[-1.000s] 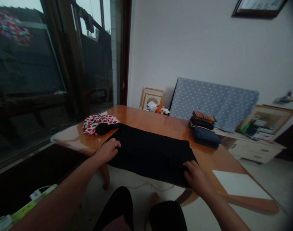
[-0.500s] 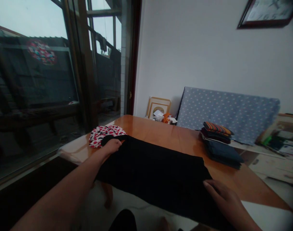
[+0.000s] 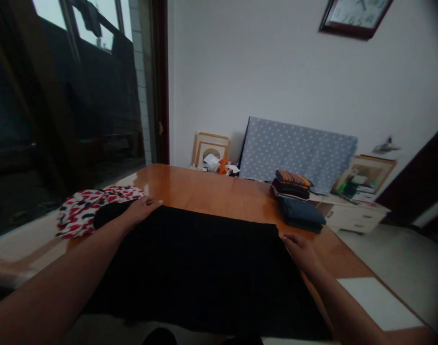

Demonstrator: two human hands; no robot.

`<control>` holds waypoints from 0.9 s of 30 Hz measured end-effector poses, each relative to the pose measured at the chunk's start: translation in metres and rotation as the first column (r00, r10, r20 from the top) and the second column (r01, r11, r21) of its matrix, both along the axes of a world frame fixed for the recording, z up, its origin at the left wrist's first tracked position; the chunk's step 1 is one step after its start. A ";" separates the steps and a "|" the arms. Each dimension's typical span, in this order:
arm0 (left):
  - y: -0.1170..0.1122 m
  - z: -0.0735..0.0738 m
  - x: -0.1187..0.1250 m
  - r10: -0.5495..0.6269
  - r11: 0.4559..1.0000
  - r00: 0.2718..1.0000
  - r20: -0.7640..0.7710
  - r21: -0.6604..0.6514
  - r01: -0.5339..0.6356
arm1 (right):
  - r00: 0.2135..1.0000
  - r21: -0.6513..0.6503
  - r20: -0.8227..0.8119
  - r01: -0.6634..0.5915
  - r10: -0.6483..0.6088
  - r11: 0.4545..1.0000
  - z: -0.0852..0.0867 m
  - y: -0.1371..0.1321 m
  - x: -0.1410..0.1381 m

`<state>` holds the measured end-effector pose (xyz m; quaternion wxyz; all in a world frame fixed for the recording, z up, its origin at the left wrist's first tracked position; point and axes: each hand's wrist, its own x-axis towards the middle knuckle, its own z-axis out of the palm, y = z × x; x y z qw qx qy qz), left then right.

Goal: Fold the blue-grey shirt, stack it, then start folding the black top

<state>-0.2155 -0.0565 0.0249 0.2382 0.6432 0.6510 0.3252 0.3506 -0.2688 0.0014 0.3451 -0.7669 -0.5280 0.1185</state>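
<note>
Nearest me, the black cloth (image 3: 204,268) lies spread flat across the near part of the wooden table (image 3: 219,191), its front edge hanging off toward my legs. My left hand (image 3: 142,210) rests palm down on the cloth's far left corner, fingers stretched out flat and gripping nothing, which looks like pinning and smoothing that corner. My right hand (image 3: 301,249) sits at the cloth's far right corner, fingers loosely curled on the edge; I cannot tell whether they pinch the fabric or only press it. Just left of my left fingertips lies a red-and-white patterned cloth (image 3: 91,211), crumpled and partly under a dark piece. Beyond my right fingers stands a pile of folded clothes (image 3: 294,199), kept apart from the spread cloth.
</note>
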 end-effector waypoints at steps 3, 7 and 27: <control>0.012 -0.003 0.007 -0.055 0.998 0.997 -0.054 -0.017 0.055 | 0.998 -0.011 -0.008 0.066 -0.066 0.998 -0.002 0.036 0.011; 0.024 -0.007 0.006 -0.087 0.992 0.986 -0.144 -0.103 0.072 | 0.999 -0.083 -0.035 0.038 -0.041 0.996 0.003 0.070 0.012; 0.078 -0.016 0.031 -0.086 0.985 0.933 -0.349 0.109 0.131 | 0.912 -0.089 0.409 0.008 0.029 0.996 0.009 0.139 0.018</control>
